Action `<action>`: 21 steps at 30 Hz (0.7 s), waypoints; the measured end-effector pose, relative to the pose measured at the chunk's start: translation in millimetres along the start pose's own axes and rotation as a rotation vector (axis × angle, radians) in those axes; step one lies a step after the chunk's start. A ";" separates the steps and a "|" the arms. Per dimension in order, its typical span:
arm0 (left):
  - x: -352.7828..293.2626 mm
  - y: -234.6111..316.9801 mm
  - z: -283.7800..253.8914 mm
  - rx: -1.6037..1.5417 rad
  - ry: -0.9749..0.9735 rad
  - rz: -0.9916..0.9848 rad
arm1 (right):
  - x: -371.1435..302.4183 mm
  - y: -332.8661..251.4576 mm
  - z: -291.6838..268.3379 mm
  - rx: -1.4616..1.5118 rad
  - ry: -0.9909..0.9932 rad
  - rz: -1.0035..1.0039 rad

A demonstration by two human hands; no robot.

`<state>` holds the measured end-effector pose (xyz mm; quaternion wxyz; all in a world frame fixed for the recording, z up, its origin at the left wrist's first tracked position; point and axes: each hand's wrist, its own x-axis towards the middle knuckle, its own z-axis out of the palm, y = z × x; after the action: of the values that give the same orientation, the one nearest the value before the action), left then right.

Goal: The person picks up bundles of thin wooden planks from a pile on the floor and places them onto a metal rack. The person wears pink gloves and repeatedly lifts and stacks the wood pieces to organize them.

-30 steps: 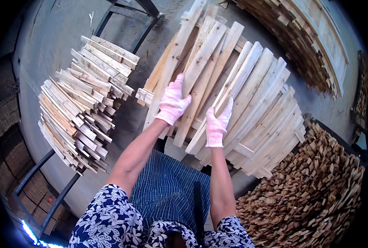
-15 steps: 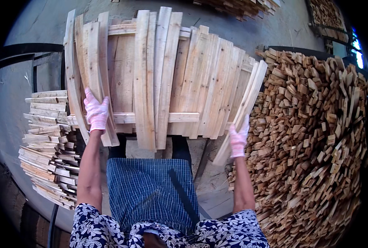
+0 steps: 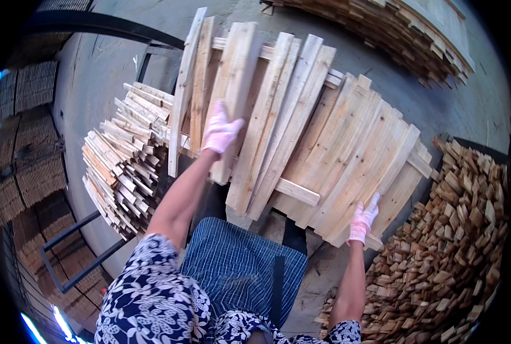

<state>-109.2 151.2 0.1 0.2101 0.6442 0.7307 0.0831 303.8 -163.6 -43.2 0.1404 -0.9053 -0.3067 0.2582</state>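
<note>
Pale wooden boards (image 3: 337, 166) lie side by side across two wooden crosspieces (image 3: 297, 191) in front of me. My left hand (image 3: 222, 131), in a pinkish-white knit glove, grips a board (image 3: 235, 63) at the left part of the row, thumb out to its right; the board's edge is smeared by motion. Toward the right end, my right hand (image 3: 362, 221), gloved alike, rests at the near end of the boards with fingers stretched and thumb apart. Several narrower loose boards (image 3: 284, 132) lie on top near the middle. One long board (image 3: 187, 92) sticks out at the far left.
A stack of thin wood strips (image 3: 123, 163) stands at the left, next to a dark metal frame (image 3: 103, 23). At the right rises a big pile of short wood pieces (image 3: 439, 258). More boards (image 3: 399, 34) are stacked at the back. A blue checked cloth (image 3: 238, 269) covers my lap.
The view has turned, with more of the left side showing. The board that my right hand held tilted now lies flat in the row, and that hand has loosened. The left hand has moved rightward with a board.
</note>
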 end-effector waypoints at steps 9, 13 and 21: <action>-2.0 14.8 -12.1 -0.171 -0.191 -0.144 | -92.6 -252.6 -11.8 0.434 -0.035 -0.354; 5.4 -1.7 -84.8 -0.199 -0.185 -0.258 | -107.5 -380.2 58.4 0.541 -0.106 -0.411; 87.0 -76.4 -56.1 -0.083 -0.022 -0.017 | -90.4 -439.8 215.2 -0.013 0.005 -0.338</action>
<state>-208.8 232.5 3.1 0.2454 0.6295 0.7298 0.1042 -89.0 140.0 -5.3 0.1767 -0.8424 -0.4559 0.2265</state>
